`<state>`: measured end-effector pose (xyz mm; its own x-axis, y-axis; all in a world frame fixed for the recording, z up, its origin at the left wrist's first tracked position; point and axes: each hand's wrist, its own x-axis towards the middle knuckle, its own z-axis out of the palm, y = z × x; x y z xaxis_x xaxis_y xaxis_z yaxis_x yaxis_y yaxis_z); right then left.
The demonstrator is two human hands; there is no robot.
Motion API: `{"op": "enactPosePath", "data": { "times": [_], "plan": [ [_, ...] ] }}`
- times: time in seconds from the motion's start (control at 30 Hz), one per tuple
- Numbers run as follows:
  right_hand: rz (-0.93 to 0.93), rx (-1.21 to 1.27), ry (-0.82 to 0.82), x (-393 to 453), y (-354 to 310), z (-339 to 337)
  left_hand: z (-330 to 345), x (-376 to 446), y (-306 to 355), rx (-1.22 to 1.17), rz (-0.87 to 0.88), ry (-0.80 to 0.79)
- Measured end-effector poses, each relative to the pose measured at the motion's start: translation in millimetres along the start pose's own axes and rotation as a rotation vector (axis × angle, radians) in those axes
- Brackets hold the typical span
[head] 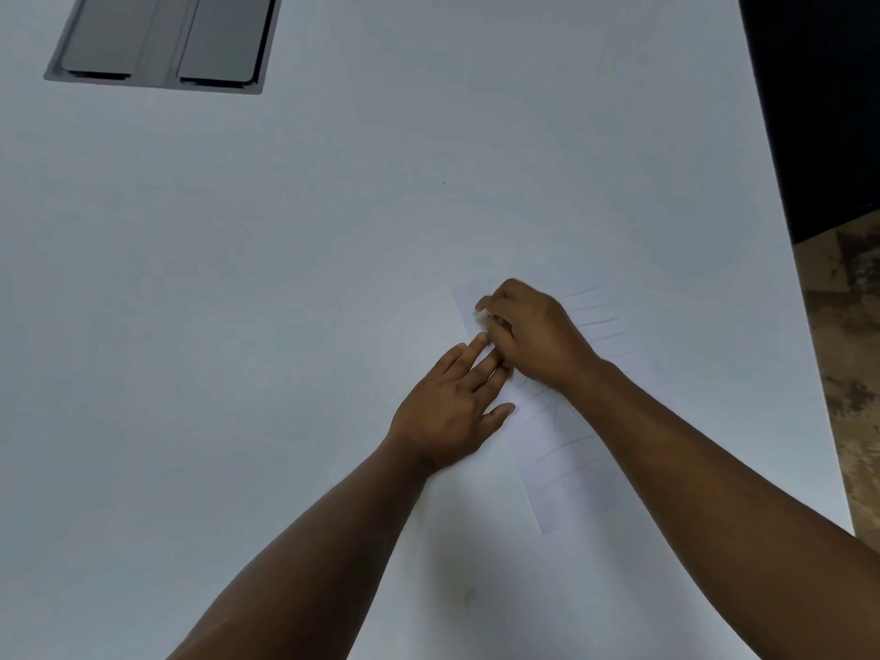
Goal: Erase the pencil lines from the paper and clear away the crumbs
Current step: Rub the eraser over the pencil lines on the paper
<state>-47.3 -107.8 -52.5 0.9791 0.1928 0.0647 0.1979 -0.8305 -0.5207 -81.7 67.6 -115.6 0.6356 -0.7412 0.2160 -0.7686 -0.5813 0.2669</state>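
Hands working on a lined sheet

The flat left hand is pressing the thin white paper strip with faint curved pencil lines; beyond, the right hand is pinching a small white eraser on the smooth white table.

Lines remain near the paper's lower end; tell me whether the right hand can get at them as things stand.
Probably yes: the right hand is already on the paper, and the lower pencil lines lie bare; the left hand presses beside them.
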Motion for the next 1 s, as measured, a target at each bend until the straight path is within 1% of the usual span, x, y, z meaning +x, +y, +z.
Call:
{"op": "enactPosePath", "data": {
  "times": [0.07, 0.27, 0.4, 0.6, 0.77, 0.9, 1.0],
  "plan": [
    [-0.029, -0.023, -0.023, -2.8, -1.7, 3.9, 0.0, 0.6, 0.0, -0.007, 0.012, 0.022],
    [-0.066, -0.086, 0.061, 39.4, 6.7, 7.6, -0.7, -0.7, 0.1, 0.019, 0.005, -0.026],
    [0.006, -0.057, 0.042, 46.9, 8.2, -0.3, -2.4, -0.5, 0.5, 0.031, -0.006, -0.025],
    [0.09, -0.031, 0.041, -16.0, 2.0, 2.0, 0.9, -1.3, -0.5, -0.012, -0.02, -0.008],
    [0.214, -0.077, 0.203, 0.4, 12.2, 10.3, -0.8, -1.3, 0.9, 0.004, -0.016, -0.016],
    [0.348, -0.039, 0.246, 1.0, 16.1, 3.6, -0.3, -2.2, 0.3, 0.013, -0.022, -0.034],
    [0.335, -0.003, 0.27, -18.6, 10.7, 1.8, 0.9, -3.1, 0.1, 0.008, -0.026, -0.044]
  ]
}}
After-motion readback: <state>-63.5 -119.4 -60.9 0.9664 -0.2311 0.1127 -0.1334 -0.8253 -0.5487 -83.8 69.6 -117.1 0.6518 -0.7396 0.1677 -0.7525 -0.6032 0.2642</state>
